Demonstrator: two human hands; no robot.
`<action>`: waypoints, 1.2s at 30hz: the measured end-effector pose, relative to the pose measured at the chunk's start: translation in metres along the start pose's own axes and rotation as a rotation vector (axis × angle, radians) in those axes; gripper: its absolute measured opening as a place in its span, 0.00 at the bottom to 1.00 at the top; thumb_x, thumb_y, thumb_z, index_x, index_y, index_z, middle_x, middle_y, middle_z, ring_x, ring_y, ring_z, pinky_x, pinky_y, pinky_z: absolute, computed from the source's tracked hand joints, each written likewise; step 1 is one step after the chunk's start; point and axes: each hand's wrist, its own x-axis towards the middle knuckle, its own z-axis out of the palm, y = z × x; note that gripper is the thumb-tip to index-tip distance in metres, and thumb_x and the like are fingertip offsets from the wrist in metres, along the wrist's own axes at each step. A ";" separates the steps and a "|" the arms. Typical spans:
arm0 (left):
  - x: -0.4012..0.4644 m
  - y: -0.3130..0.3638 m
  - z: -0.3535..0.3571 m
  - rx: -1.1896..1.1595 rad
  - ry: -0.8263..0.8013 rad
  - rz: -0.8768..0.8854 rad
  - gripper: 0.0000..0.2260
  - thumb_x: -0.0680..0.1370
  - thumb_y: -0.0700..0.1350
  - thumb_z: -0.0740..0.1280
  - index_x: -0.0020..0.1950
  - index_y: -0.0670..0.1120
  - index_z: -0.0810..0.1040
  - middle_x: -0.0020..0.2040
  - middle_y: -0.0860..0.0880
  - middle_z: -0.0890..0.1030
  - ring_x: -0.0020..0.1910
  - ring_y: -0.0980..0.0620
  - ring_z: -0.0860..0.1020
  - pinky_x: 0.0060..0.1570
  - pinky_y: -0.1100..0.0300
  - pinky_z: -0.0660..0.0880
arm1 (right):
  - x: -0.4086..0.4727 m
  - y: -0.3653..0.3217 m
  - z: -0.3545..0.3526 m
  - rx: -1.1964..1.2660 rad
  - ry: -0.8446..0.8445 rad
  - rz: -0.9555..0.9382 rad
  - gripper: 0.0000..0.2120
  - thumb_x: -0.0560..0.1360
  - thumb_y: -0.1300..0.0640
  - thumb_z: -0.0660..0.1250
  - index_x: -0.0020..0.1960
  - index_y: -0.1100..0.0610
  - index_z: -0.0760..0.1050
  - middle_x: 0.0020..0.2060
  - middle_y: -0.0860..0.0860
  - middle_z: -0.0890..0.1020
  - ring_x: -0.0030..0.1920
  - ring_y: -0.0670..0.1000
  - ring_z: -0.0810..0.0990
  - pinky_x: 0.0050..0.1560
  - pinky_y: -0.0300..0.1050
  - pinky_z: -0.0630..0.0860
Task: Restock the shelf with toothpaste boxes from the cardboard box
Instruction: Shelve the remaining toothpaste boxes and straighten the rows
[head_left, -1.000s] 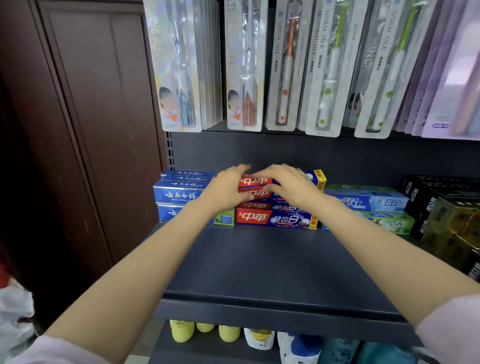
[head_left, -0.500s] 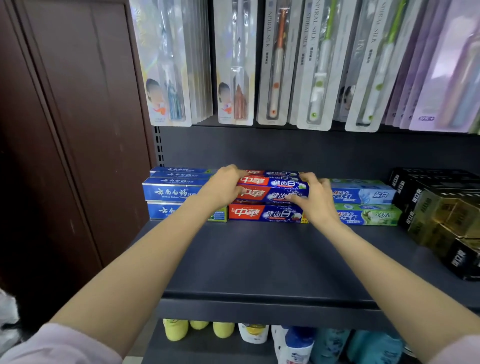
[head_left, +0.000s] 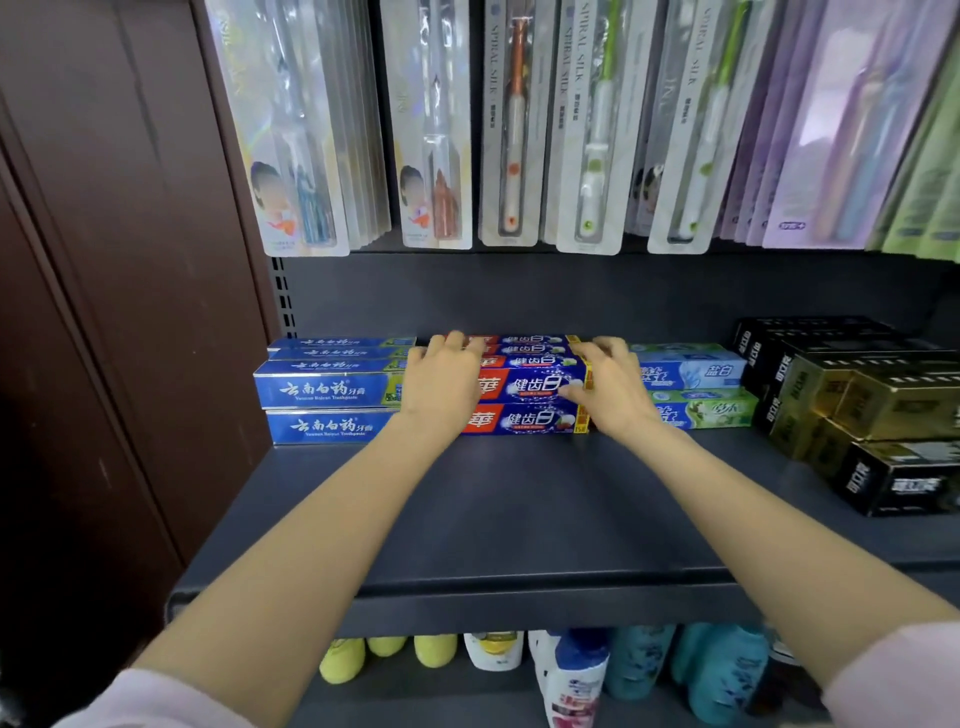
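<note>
While both arms reach across the dark shelf (head_left: 519, 519), the hands meet the stack of red-and-blue toothpaste boxes (head_left: 535, 387) that sits at the far edge of the shelf, against the back panel. The left hand (head_left: 441, 382) lies flat over the left end of that stack, palm down on the front and top faces, fingers spread and reaching onto the upper boxes; its grip is open, pressing rather than clasping. The right hand (head_left: 610, 389) rests against the right end of the same stack, fingers loosely curled over the yellow end panel, thumb on the front face; it too is not closed around any box.

The red-and-blue stack stands at least two boxes high, with more rows behind. Just to its left, touching it, is a stack of blue toothpaste boxes (head_left: 327, 392) with white lettering. To the right, partly behind the right hand, lie light-blue and green toothpaste boxes (head_left: 701, 389). Farther right, black and gold boxes (head_left: 872, 415) are piled toward the near edge.

Above, packaged toothbrushes (head_left: 514, 130) hang in a row. Below the shelf, bottles (head_left: 576, 675) stand on a lower level. A dark brown panel (head_left: 104, 260) fills the left side. Pale pink sleeves (head_left: 893, 675) show at both near corners.
</note>
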 end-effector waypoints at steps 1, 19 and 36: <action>-0.002 0.005 -0.003 -0.035 0.024 0.012 0.20 0.78 0.42 0.62 0.71 0.46 0.66 0.66 0.44 0.71 0.66 0.44 0.69 0.62 0.50 0.66 | -0.003 0.001 -0.005 0.020 0.013 -0.013 0.26 0.75 0.56 0.67 0.71 0.57 0.65 0.68 0.56 0.64 0.69 0.57 0.62 0.68 0.48 0.62; -0.092 0.261 -0.024 -0.673 -0.425 0.307 0.05 0.77 0.39 0.63 0.48 0.43 0.79 0.39 0.48 0.81 0.24 0.59 0.76 0.37 0.69 0.74 | -0.176 0.176 -0.156 0.072 -0.366 -0.004 0.08 0.77 0.59 0.65 0.55 0.58 0.77 0.40 0.53 0.83 0.35 0.48 0.81 0.34 0.32 0.73; -0.245 0.503 0.168 -0.404 -1.152 0.193 0.08 0.76 0.44 0.65 0.52 0.43 0.79 0.55 0.43 0.81 0.51 0.44 0.78 0.53 0.54 0.74 | -0.350 0.469 -0.101 -0.295 -1.093 0.294 0.23 0.75 0.57 0.66 0.69 0.57 0.68 0.66 0.57 0.72 0.64 0.57 0.72 0.60 0.44 0.69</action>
